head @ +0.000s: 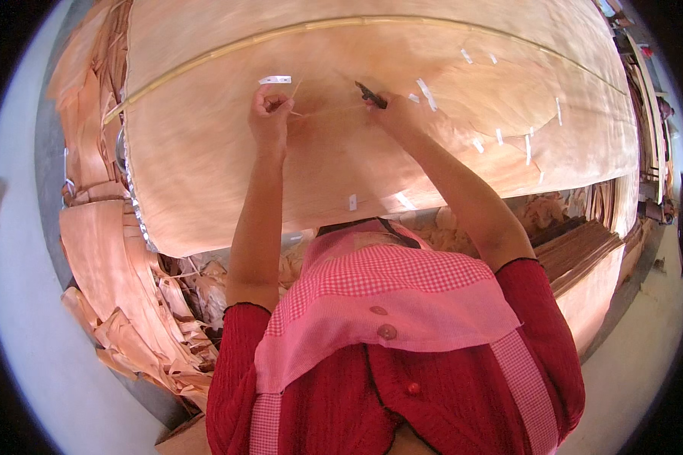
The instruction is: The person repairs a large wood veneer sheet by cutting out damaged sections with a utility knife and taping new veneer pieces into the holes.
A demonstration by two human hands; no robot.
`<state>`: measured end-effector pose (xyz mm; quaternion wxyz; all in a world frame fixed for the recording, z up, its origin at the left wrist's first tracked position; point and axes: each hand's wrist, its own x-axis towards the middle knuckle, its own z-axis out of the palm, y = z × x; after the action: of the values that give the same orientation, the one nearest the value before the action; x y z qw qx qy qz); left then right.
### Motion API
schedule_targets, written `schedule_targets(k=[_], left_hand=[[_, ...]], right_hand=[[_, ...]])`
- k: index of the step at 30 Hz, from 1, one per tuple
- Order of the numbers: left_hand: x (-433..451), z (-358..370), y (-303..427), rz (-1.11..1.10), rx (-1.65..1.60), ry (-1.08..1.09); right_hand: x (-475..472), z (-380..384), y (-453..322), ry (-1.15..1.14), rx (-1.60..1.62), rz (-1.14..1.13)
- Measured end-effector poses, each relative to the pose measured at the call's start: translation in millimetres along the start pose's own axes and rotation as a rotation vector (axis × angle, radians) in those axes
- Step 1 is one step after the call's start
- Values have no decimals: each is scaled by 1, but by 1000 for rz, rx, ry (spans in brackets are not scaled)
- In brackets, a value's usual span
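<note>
A wide wood veneer sheet [330, 165] lies spread before me, with a thin bamboo pole [330, 23] across it beyond my hands. My left hand [268, 114] is over the sheet's left-centre, fingers curled, with a thin pale sliver [297, 114] at its fingertips. Just beyond that hand lies a white tape piece [275, 79] with dark marks. My right hand [390, 111] grips a small black-handled cutting tool [370, 94], pointed up and left; its blade is too blurred to make out. Between the hands a faint pale line runs along the veneer.
White tape pieces [426, 94] dot the veneer's right side. Torn veneer scraps [131, 341] heap up at the left, beside more hanging sheets [88, 114]. Stacked veneer [580, 256] stands at the right below the sheet's edge. Pale floor [637, 341] shows further right.
</note>
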<state>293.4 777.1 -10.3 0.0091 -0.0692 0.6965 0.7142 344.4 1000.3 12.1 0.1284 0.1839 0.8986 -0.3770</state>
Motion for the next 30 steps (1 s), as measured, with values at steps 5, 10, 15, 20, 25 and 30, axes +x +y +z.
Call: schedule_targets(k=[5,10,15,20,25,30], left_hand=[[-9,4,0,-81,-63,-142],[-22,0,-5,75,33,-49],[-33,-16,-5,392,900,62],[-43,-10,-29,362,819,50],[-43,-13,-34,416,828,42],[-42,-13,-33,354,748,18]], right_hand=[[-10,34,-41,-126,580,-94],[-2,54,-67,-145,810,85],[6,71,-48,-93,670,-14],[16,74,-42,129,-68,-505],[25,68,-52,86,-291,-542],[30,61,-59,77,-257,-549]])
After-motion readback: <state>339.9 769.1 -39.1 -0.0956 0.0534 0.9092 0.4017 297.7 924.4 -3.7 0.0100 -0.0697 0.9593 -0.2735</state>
